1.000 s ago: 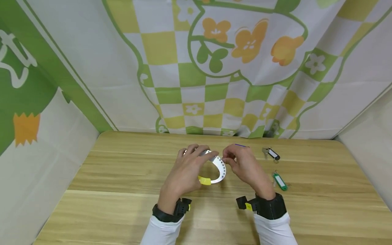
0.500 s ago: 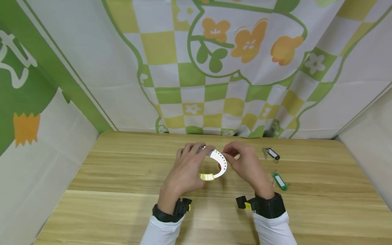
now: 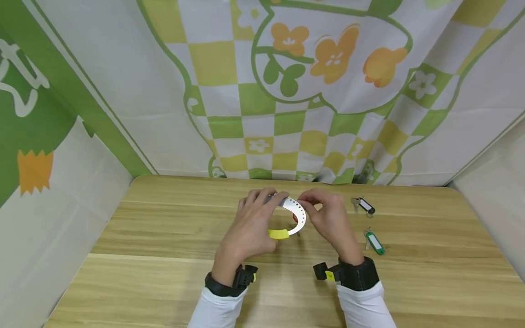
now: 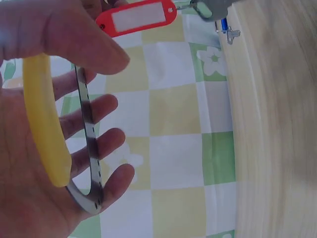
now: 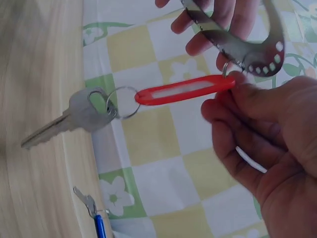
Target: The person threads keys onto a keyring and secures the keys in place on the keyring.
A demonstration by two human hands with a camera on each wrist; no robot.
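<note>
Cloth writing: white script letters [image 3: 22,110] on green at left, cut off, word unreadable.
Labels: white panels on the red tag [image 5: 185,90], black tag [image 3: 366,206] and green tag [image 3: 375,243]; lettering too small to tell.
Since one second ago: the metal loop [image 3: 301,215] sits slightly higher, and the red tag now shows beside it.
Left hand [image 3: 250,225]: clamped on the loop, above the table [image 3: 143,273].
Right hand [image 3: 328,216]: pinches the red tag's end at the loop's edge; key [image 5: 91,110] dangling.
Threading: cannot tell.
</note>
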